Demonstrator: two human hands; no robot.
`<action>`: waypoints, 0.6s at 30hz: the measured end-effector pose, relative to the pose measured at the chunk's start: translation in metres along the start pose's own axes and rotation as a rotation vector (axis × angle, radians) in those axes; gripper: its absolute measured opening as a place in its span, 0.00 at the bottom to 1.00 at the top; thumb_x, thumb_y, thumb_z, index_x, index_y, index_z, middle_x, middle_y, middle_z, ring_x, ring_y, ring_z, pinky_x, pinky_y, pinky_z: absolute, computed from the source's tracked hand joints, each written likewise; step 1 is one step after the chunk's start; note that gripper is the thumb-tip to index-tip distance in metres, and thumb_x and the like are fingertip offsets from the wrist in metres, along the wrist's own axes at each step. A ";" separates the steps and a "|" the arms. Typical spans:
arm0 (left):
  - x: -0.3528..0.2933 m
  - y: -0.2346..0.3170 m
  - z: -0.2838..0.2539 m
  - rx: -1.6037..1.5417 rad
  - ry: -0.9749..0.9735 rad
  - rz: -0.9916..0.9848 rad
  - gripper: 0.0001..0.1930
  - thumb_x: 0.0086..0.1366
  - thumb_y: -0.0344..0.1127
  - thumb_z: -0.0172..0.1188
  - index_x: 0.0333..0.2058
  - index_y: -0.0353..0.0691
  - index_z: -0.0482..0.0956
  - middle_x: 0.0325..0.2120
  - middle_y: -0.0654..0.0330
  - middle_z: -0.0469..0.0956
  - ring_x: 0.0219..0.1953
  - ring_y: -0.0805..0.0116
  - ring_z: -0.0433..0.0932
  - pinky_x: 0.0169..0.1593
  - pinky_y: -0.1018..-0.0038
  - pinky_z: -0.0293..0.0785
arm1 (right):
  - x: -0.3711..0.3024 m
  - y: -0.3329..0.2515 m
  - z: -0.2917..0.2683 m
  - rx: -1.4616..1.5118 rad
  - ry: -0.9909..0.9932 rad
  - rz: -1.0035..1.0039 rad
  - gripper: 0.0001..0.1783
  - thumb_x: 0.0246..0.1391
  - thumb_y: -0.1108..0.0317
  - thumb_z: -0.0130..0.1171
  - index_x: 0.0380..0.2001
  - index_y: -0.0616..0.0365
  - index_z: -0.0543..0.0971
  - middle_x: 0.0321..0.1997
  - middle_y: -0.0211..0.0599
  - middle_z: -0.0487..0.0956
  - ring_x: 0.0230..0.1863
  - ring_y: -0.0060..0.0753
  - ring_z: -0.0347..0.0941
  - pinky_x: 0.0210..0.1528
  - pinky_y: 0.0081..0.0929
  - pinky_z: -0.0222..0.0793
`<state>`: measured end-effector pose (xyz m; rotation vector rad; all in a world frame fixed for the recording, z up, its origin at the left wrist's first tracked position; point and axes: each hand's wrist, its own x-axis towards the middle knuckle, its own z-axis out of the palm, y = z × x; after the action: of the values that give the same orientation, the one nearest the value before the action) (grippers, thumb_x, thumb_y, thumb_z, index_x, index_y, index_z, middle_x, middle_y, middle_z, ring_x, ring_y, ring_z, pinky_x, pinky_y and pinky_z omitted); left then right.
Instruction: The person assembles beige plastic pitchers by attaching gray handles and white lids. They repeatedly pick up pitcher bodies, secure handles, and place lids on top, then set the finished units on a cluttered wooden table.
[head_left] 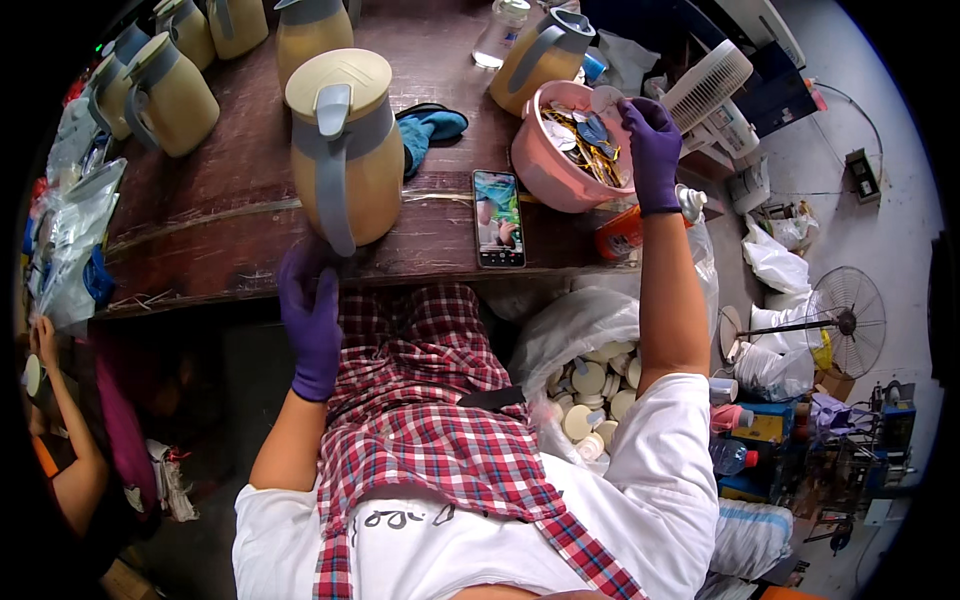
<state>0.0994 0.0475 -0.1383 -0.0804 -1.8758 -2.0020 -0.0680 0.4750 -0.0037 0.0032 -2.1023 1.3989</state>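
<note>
A cream jug with a grey handle and spout collar [345, 170] stands upright at the table's front edge, its lid on. Just below its base is my left hand [312, 325], in a purple glove, with thumb and fingers apart and nothing seen in it. My right hand [652, 150], gloved alike, is over the right rim of a pink bucket [545, 165]. Its fingers are pinched on a round pale tag [605, 99]. Inside the bucket lie several round tags [590, 130] with yellow strings.
More jugs [180, 95] stand at the back left, another [545, 60] behind the bucket. A phone [498, 220] and teal cloth [430, 130] lie on the dark table [220, 220]. An orange container [620, 235] sits right. Below is a bag of round lids [588, 378]. Another person's arm [80, 460] shows left.
</note>
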 end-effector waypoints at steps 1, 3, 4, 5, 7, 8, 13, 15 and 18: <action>-0.013 0.000 -0.004 -0.087 0.023 -0.210 0.19 0.71 0.25 0.54 0.59 0.35 0.71 0.51 0.59 0.75 0.53 0.71 0.74 0.58 0.74 0.69 | -0.006 -0.011 0.001 0.086 0.014 0.091 0.12 0.64 0.63 0.61 0.44 0.61 0.80 0.36 0.34 0.82 0.33 0.24 0.79 0.34 0.21 0.69; -0.028 0.002 -0.011 0.002 -0.273 -0.219 0.17 0.70 0.27 0.55 0.57 0.36 0.74 0.49 0.61 0.77 0.50 0.74 0.75 0.55 0.76 0.70 | -0.017 -0.029 -0.003 0.339 -0.049 0.214 0.14 0.66 0.63 0.59 0.48 0.60 0.77 0.35 0.33 0.82 0.32 0.24 0.79 0.33 0.21 0.69; -0.032 0.002 -0.014 0.049 -0.415 -0.224 0.16 0.70 0.27 0.56 0.56 0.36 0.75 0.48 0.62 0.77 0.49 0.75 0.75 0.53 0.77 0.71 | -0.022 -0.034 -0.002 0.466 -0.087 0.279 0.14 0.67 0.63 0.58 0.50 0.60 0.75 0.34 0.32 0.81 0.31 0.24 0.78 0.33 0.21 0.70; -0.034 0.008 -0.009 -0.029 -0.496 -0.287 0.15 0.70 0.28 0.56 0.54 0.37 0.77 0.47 0.62 0.78 0.48 0.75 0.75 0.52 0.77 0.71 | -0.030 -0.036 -0.001 0.551 -0.197 0.281 0.16 0.69 0.62 0.54 0.54 0.59 0.72 0.36 0.32 0.81 0.34 0.24 0.79 0.33 0.20 0.70; -0.032 0.027 0.005 -0.141 -0.609 -0.489 0.16 0.70 0.31 0.57 0.54 0.35 0.77 0.51 0.57 0.78 0.54 0.68 0.76 0.61 0.72 0.68 | -0.062 -0.052 0.022 0.746 -0.310 0.342 0.14 0.69 0.62 0.54 0.51 0.59 0.72 0.37 0.34 0.81 0.35 0.28 0.81 0.31 0.24 0.74; -0.026 0.030 0.013 -0.214 -0.685 -0.459 0.20 0.72 0.35 0.57 0.59 0.34 0.72 0.56 0.55 0.76 0.60 0.66 0.73 0.64 0.70 0.66 | -0.084 -0.065 0.034 0.845 -0.363 0.382 0.13 0.69 0.62 0.54 0.49 0.60 0.73 0.38 0.36 0.81 0.35 0.31 0.82 0.30 0.26 0.76; -0.001 0.051 0.047 -0.694 -0.745 -0.529 0.34 0.74 0.53 0.53 0.68 0.35 0.61 0.61 0.54 0.71 0.64 0.63 0.69 0.66 0.65 0.64 | -0.179 -0.094 0.079 0.914 -0.492 0.561 0.11 0.70 0.64 0.52 0.49 0.57 0.71 0.39 0.40 0.82 0.32 0.32 0.81 0.34 0.27 0.79; 0.003 0.056 0.047 -0.685 -0.691 -0.553 0.30 0.73 0.49 0.56 0.65 0.35 0.65 0.57 0.57 0.73 0.59 0.68 0.72 0.63 0.69 0.68 | -0.201 -0.090 0.096 0.882 -0.509 0.533 0.08 0.69 0.68 0.53 0.48 0.57 0.71 0.38 0.40 0.82 0.31 0.30 0.81 0.34 0.27 0.80; 0.000 0.049 0.038 -0.400 -0.592 -0.456 0.21 0.73 0.43 0.58 0.59 0.36 0.72 0.52 0.61 0.76 0.53 0.73 0.74 0.58 0.75 0.70 | -0.220 -0.088 0.107 0.686 -0.527 0.471 0.07 0.67 0.71 0.55 0.46 0.58 0.72 0.39 0.38 0.82 0.33 0.27 0.81 0.35 0.25 0.80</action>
<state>0.1071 0.0833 -0.0879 -0.4322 -1.9006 -2.9035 0.0886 0.2760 -0.0637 0.1789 -1.9581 2.5851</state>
